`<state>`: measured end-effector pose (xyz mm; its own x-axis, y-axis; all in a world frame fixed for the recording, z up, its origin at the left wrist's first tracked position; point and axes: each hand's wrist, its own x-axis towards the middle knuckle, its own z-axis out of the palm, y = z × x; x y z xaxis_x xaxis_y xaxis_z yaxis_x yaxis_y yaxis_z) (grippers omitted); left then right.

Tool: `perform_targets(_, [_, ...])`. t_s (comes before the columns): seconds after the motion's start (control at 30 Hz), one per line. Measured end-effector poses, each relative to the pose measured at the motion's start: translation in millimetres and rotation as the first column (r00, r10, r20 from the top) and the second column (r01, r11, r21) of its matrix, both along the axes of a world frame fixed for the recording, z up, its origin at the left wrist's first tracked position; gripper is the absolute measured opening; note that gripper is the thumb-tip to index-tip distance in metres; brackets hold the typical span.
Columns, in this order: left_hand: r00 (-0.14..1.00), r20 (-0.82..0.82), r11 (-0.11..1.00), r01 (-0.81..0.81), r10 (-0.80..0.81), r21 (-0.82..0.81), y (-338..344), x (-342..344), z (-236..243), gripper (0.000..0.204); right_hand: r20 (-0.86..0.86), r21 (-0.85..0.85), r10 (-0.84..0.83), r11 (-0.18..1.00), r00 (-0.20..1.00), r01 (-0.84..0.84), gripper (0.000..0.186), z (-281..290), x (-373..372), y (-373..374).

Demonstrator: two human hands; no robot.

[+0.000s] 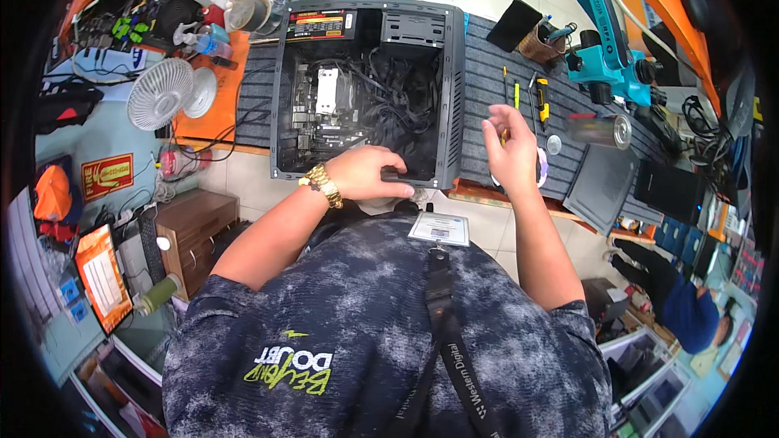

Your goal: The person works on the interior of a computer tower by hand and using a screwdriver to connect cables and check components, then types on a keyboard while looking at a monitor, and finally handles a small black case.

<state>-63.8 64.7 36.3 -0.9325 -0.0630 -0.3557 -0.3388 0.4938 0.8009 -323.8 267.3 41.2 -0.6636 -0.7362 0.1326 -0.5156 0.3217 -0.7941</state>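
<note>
Case [456, 89], uncovered, lay on desk [479, 65]; board [339, 127] left, loose cables [396, 89] right. Left grip [365, 173] at near rim, clasp uncertain; right grip [513, 152] unclenched, seemingly empty, right of case. Hazards, judged: bent fingers could snag cables; bracelet [324, 186] could scrape board.

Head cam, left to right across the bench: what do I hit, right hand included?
White fan → open computer case → right hand → yellow-and-black tool → teal microscope. Left hand omitted: it overlaps the case.
</note>
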Motion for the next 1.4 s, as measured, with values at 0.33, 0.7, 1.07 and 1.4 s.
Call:
perform_targets(0.33, [0.963,-0.144,0.962,-0.244,0.226,-0.125,-50.6,-2.2,-9.1,0.026,-0.288,0.277,0.344,0.923,0.894,-0.266,0.022,49.9,49.4,-98.0])
perform_targets(0.7, [0.712,0.684,0.33,-0.69,0.155,0.644,-21.5,-57.0,-56.7,0.038,-0.258,0.872,0.865,0.4,0.43,-0.283,0.016,20.6,48.3,-145.3])
perform_targets(1.07, [0.607,0.682,0.121,-0.776,0.407,0.619,-10.9,-71.0,-66.6,0.027,-0.3,0.859,0.815,0.456,0.495,-0.23,0.013,12.6,50.9,-123.4])
perform_targets(1.4, [0.635,0.67,0.096,-0.75,0.386,0.655,-20.3,-64.5,-68.2,0.02,-0.266,0.499,0.687,0.699,0.676,-0.513,0.035,32.1,37.9,-112.9])
